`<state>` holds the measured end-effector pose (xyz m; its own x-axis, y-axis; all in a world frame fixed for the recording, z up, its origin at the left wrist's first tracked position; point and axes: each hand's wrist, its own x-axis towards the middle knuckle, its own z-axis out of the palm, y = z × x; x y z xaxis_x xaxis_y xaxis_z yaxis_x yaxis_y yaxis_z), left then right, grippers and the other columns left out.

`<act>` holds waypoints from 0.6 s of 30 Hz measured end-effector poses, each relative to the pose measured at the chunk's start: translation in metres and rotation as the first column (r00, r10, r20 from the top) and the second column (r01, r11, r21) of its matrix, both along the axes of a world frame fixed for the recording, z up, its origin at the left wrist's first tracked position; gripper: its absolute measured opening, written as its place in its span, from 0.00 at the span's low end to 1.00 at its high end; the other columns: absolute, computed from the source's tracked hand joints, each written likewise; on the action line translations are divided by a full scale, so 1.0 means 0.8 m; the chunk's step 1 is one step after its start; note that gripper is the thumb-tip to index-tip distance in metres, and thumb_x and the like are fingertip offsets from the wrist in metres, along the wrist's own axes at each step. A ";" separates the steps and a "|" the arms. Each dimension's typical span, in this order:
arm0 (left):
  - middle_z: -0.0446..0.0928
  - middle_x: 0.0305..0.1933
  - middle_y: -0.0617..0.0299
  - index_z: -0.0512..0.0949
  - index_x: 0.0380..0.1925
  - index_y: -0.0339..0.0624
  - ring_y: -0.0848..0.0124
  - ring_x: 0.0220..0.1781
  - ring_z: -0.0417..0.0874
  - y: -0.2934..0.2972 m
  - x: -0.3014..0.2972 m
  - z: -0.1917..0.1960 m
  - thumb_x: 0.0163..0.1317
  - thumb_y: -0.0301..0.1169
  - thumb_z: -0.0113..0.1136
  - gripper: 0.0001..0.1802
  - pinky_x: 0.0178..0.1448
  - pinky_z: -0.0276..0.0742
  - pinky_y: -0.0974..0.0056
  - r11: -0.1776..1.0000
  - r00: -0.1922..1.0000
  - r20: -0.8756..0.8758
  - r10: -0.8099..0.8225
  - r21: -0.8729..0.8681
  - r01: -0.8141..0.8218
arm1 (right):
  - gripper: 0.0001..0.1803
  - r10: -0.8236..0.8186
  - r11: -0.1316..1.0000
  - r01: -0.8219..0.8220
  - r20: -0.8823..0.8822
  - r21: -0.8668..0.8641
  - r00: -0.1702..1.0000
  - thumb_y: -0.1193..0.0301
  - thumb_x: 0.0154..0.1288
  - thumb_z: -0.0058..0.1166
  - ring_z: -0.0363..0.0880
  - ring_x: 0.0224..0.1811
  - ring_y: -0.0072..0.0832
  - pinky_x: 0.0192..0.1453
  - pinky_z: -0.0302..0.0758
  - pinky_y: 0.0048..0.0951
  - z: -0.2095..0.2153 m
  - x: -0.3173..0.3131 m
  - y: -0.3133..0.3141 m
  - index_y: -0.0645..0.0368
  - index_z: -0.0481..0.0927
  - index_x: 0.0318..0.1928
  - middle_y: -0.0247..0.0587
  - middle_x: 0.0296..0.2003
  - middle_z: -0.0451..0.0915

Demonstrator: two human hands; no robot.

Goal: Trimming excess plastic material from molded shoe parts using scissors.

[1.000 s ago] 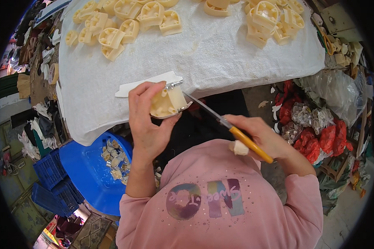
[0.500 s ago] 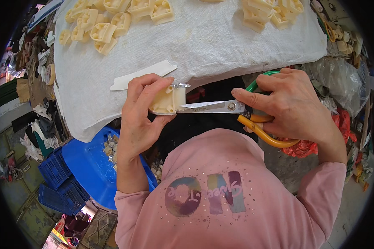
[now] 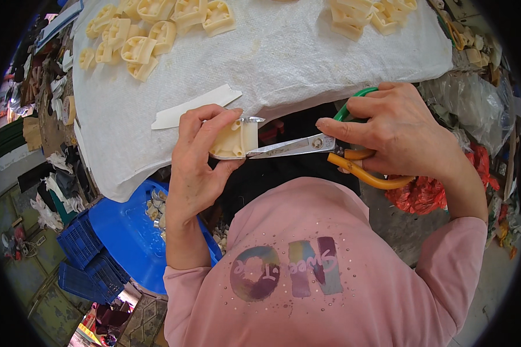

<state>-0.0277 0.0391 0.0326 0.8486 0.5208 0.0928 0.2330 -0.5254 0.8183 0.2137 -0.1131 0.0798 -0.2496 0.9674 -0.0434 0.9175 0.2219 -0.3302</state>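
Pinched between the fingers and thumb of my left hand point(image 3: 200, 153) is a cream-coloured moulded plastic piece point(image 3: 230, 141) with a silvery strip along its edges. My right hand point(image 3: 393, 130) grips a pair of scissors point(image 3: 292, 148) with one green and one orange handle. Their blades point left, look nearly closed, and the tips touch the lower right corner of the piece. A white strip point(image 3: 197, 107) lies on the cloth-covered table point(image 3: 307, 63) just beyond my left hand.
Several similar cream pieces point(image 3: 139, 49) lie at the table's far left, and more cream pieces point(image 3: 353, 17) at the far right. A blue basin point(image 3: 121, 231) with scraps stands low at left beside blue baskets point(image 3: 90, 254). A red plastic bag point(image 3: 417, 196) lies below my right forearm.
The scissors have tilted, handles rising slightly, and the blades have closed further at the piece's lower corner. My right hand has moved a little up and left; my left hand has barely moved.
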 end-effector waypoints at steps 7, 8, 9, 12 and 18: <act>0.69 0.49 0.57 0.76 0.50 0.44 0.62 0.48 0.75 0.001 -0.001 -0.004 0.31 0.12 0.68 0.37 0.48 0.72 0.64 1.000 1.000 -0.006 0.000 -0.026 0.000 | 0.20 -0.006 1.000 0.006 -0.014 -0.023 1.000 0.63 0.43 0.67 0.76 0.22 0.32 0.24 0.67 0.35 0.001 0.000 -0.004 0.50 0.79 0.40 0.32 0.19 0.70; 0.69 0.49 0.57 0.76 0.50 0.44 0.62 0.48 0.75 0.001 -0.002 -0.004 0.31 0.12 0.68 0.37 0.48 0.72 0.64 1.000 1.000 -0.007 0.000 -0.025 0.000 | 0.20 -0.005 1.000 0.005 -0.015 -0.023 1.000 0.63 0.43 0.67 0.76 0.22 0.32 0.24 0.67 0.35 0.000 0.000 -0.004 0.50 0.79 0.40 0.32 0.19 0.70; 0.70 0.50 0.58 0.77 0.50 0.43 0.64 0.50 0.74 0.001 -0.002 -0.004 0.33 0.16 0.69 0.35 0.51 0.72 0.65 1.000 1.000 -0.018 -0.002 -0.023 0.002 | 0.20 -0.008 1.000 0.008 -0.018 -0.018 1.000 0.63 0.43 0.67 0.76 0.22 0.32 0.24 0.67 0.35 0.000 0.000 -0.004 0.50 0.79 0.40 0.32 0.19 0.70; 0.70 0.50 0.59 0.77 0.50 0.42 0.67 0.51 0.74 0.001 -0.002 -0.005 0.35 0.21 0.70 0.34 0.53 0.71 0.66 1.000 0.999 -0.029 -0.019 -0.013 0.018 | 0.20 -0.011 1.000 0.011 -0.013 -0.011 1.000 0.63 0.43 0.67 0.76 0.22 0.32 0.24 0.67 0.35 -0.001 0.000 -0.004 0.50 0.79 0.40 0.32 0.19 0.70; 0.69 0.50 0.59 0.77 0.50 0.41 0.66 0.51 0.74 0.002 0.000 -0.007 0.34 0.20 0.69 0.34 0.53 0.71 0.66 0.997 0.997 -0.033 -0.069 0.015 0.069 | 0.21 0.013 1.000 -0.013 -0.009 -0.026 1.000 0.63 0.43 0.67 0.76 0.22 0.32 0.25 0.68 0.34 -0.001 0.002 -0.004 0.48 0.79 0.41 0.32 0.20 0.71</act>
<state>-0.0280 0.0404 0.0272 0.8852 0.4596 0.0728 0.2219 -0.5545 0.8021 0.2152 -0.1161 0.0788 -0.2626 0.9626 -0.0665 0.9115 0.2248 -0.3444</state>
